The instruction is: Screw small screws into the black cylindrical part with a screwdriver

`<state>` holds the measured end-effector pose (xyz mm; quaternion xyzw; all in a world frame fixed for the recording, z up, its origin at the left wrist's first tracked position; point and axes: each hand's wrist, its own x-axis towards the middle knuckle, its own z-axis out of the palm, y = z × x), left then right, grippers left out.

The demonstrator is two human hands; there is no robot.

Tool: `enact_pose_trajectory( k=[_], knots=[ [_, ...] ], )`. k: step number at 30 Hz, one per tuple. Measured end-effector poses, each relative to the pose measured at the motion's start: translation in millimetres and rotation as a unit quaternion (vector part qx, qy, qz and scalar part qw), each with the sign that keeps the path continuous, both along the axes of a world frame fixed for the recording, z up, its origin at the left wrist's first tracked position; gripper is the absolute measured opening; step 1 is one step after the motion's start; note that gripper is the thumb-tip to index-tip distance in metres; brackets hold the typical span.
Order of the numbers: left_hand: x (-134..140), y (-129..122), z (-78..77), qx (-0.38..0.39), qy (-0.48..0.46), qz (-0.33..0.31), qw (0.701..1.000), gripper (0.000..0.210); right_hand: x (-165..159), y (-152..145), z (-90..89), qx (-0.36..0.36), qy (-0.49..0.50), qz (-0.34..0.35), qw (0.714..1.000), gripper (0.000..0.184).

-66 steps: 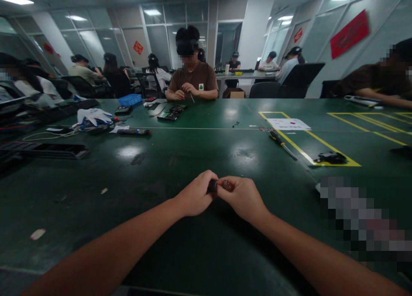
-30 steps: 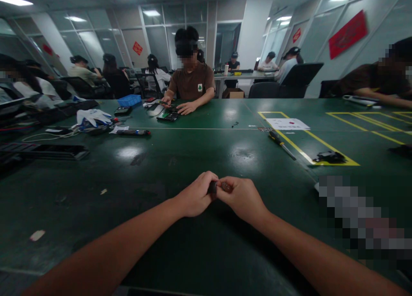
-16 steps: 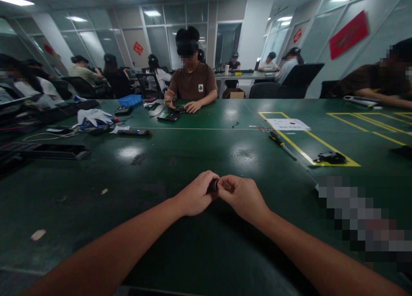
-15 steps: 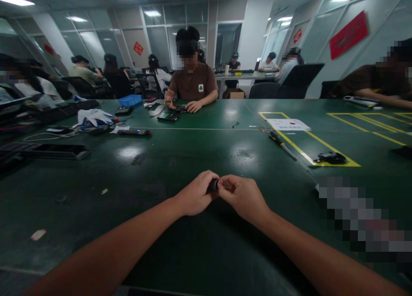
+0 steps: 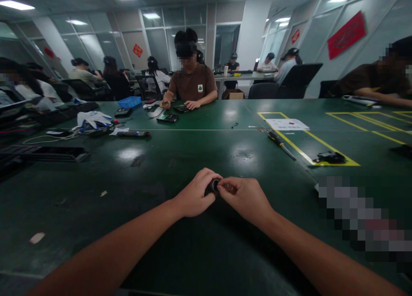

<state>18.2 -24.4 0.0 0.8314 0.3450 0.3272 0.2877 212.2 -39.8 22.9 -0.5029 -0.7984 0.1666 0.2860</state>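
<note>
Near the middle of the green table, my left hand (image 5: 198, 195) is wrapped round a small dark cylindrical part (image 5: 213, 185), whose round open end faces right. My right hand (image 5: 244, 197) is closed in a pinch right at that open end. A small brownish piece with light spots (image 5: 229, 187) shows between its curled fingers; its kind is too small to tell. Both hands rest low over the table, almost touching each other.
To the right lie a yellow-and-black screwdriver (image 5: 281, 144), a black part (image 5: 330, 157) and a white sheet (image 5: 287, 124). White gloves (image 5: 93, 120), a dark pen-like tool (image 5: 133, 134) and a blue tray (image 5: 129, 102) are at the left. A co-worker (image 5: 192, 83) sits opposite.
My left hand has turned the cylindrical part slightly, so its open end shows more. My right fingers stay at it. The co-worker opposite has moved one hand off the device on the table.
</note>
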Motion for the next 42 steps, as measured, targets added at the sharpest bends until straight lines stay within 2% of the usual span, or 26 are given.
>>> enact_pose_trajectory(
  k=[5,12,21,29,42],
  knots=[
    [2.4,1.4,-0.5,0.005,0.005,-0.002,1.000,0.028,0.4,0.7,-0.8,0.000,-0.006,-0.006,1.000,0.019],
    [2.9,3.7,-1.4,-0.003,0.034,-0.004,0.999,0.031,-1.5,-0.4,-5.0,-0.013,0.010,-0.016,1.000,0.025],
    [1.7,-3.4,-2.5,0.000,0.044,-0.021,0.999,0.054,-8.4,-3.1,-5.2,-0.064,0.133,-0.047,0.988,0.029],
    [-1.5,0.5,-5.9,0.034,0.079,-0.045,0.995,0.061,-6.0,0.2,-8.7,-0.101,0.177,-0.049,0.978,0.025],
    [-0.3,2.6,-2.6,0.025,0.024,-0.025,0.999,0.049,-4.4,1.7,-4.6,-0.055,0.163,-0.049,0.984,0.018]
  ],
)
